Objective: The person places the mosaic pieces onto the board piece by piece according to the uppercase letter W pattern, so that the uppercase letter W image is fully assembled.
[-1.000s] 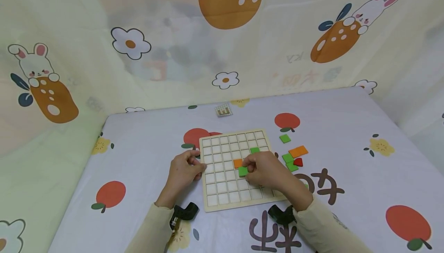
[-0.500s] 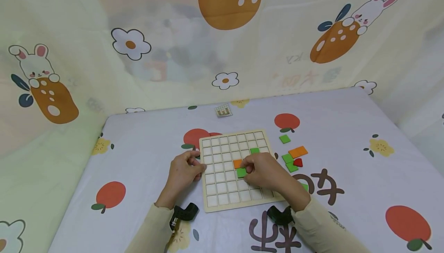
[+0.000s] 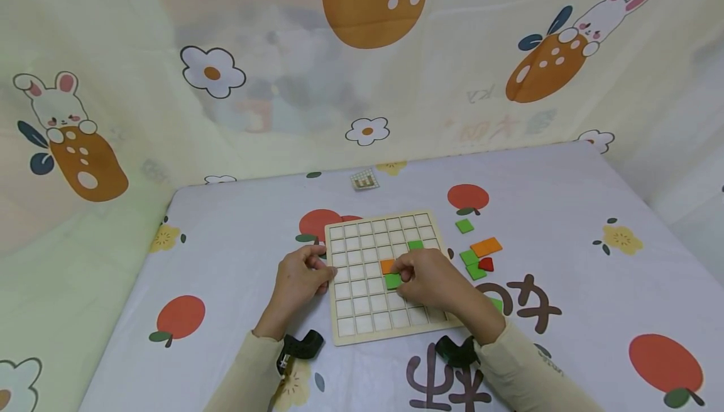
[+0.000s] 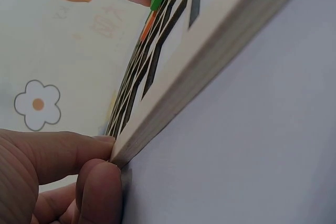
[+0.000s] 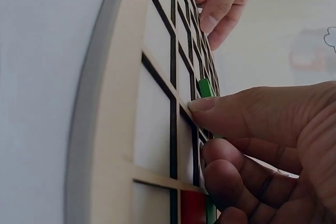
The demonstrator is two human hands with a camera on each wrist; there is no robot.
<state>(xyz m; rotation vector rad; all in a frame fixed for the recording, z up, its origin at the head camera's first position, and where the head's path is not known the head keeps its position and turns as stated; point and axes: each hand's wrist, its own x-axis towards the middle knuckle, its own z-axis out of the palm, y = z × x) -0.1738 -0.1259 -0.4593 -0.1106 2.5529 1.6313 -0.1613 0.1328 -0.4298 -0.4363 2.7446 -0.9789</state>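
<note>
A wooden grid board (image 3: 362,305) lies flat on the table. My left hand (image 3: 301,279) holds its left edge, thumb and index finger (image 4: 68,153) at the rim in the left wrist view. Over the middle of the grid, my right hand (image 3: 431,277) pinches a green square tile (image 3: 393,282). That tile sits tilted by the thumb in the right wrist view, partly hidden by the fingers. Just beyond it an orange tile (image 3: 387,266) lies in a cell, and another green tile (image 3: 415,245) sits farther back. A red piece (image 5: 193,206) shows in a near cell.
Right of the board lie loose pieces: a green tile (image 3: 464,226), an orange rectangle (image 3: 486,247), a red piece (image 3: 486,264) and more green tiles (image 3: 469,257). A small patterned card (image 3: 364,179) lies at the back. Printed cloth (image 3: 226,242) covers the table.
My right hand has shifted slightly left and toward me with the green tile, which now lies lower against the grid below the orange one. The left hand has stayed at the board's edge.
</note>
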